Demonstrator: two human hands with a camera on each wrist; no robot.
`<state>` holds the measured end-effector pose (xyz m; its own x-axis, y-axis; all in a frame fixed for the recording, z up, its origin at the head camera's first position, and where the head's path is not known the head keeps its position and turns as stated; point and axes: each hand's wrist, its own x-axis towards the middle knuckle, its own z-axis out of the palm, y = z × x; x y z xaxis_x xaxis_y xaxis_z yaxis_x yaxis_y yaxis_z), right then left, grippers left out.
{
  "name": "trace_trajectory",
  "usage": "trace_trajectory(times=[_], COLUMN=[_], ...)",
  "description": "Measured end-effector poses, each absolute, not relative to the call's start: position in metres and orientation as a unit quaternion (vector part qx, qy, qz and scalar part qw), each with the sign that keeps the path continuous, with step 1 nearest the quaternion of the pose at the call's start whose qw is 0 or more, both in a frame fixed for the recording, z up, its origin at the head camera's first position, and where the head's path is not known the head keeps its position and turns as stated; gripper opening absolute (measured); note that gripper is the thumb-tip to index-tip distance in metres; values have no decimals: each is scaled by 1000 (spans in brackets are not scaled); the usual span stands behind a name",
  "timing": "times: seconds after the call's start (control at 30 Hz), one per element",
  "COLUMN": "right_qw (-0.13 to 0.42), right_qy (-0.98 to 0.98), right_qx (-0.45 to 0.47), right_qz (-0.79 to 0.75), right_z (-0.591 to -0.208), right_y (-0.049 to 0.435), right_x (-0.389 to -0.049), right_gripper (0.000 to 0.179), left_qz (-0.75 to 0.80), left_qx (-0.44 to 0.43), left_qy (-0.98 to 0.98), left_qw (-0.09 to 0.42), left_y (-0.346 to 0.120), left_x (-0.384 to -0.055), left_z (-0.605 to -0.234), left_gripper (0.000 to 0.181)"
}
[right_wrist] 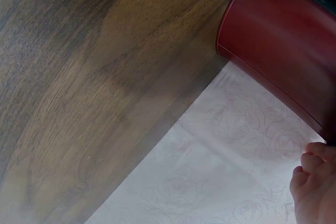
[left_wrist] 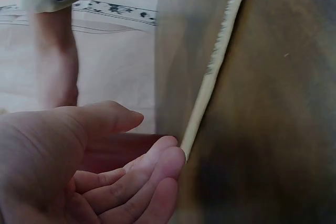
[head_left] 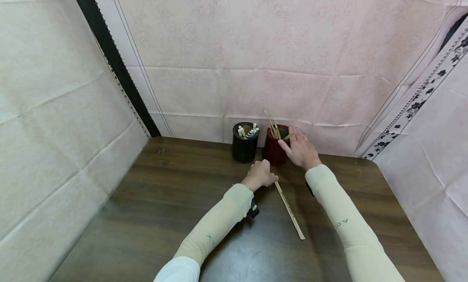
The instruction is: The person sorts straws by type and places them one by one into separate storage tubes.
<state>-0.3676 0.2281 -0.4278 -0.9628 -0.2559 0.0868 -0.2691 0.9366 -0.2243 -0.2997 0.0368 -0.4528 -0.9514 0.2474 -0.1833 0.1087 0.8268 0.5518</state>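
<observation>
A thin wooden stick [head_left: 289, 210] with dark marks along it lies aslant on the table. My left hand [head_left: 260, 174] is at its far end; in the left wrist view, the fingers [left_wrist: 167, 163] of that hand meet the stick's tip [left_wrist: 195, 119] and the thumb stands apart. My right hand [head_left: 301, 149] spreads at the right side of the dark red cup [head_left: 273, 152], thumb in front and fingers at the rim. Several thin sticks [head_left: 277, 131] stand in this cup, and a short one slants between thumb and fingers. The right wrist view shows the fingertips by the cup's rim.
Just left of the red cup stands a black cup [head_left: 243, 150] with several white and striped sticks [head_left: 251, 131] in it. Patterned pale cloth [head_left: 278, 83] hangs directly behind both cups. More cloth closes off the left and right sides of the wooden table [head_left: 146, 217].
</observation>
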Motion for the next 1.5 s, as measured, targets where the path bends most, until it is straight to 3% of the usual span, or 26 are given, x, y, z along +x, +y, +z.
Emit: trace_trajectory(times=[0.53, 0.87, 1.1, 1.5], right_qw=[26, 29, 31, 29], right_qy=[-982, -982, -982, -983], right_qx=[138, 135, 132, 135], right_qz=[124, 126, 132, 124], right_z=[-428, -428, -426, -428], right_y=[229, 228, 228, 228], right_x=[-368, -369, -368, -368], right_gripper=[98, 97, 96, 98], left_qz=[297, 291, 304, 325], left_qx=[59, 4, -5, -22], left_qy=[937, 933, 930, 918], left_qw=[171, 213, 205, 226], left_y=[58, 72, 68, 62], left_x=[-298, -330, -313, -317], left_z=[-469, -499, -478, -477], left_gripper=[32, 28, 32, 35])
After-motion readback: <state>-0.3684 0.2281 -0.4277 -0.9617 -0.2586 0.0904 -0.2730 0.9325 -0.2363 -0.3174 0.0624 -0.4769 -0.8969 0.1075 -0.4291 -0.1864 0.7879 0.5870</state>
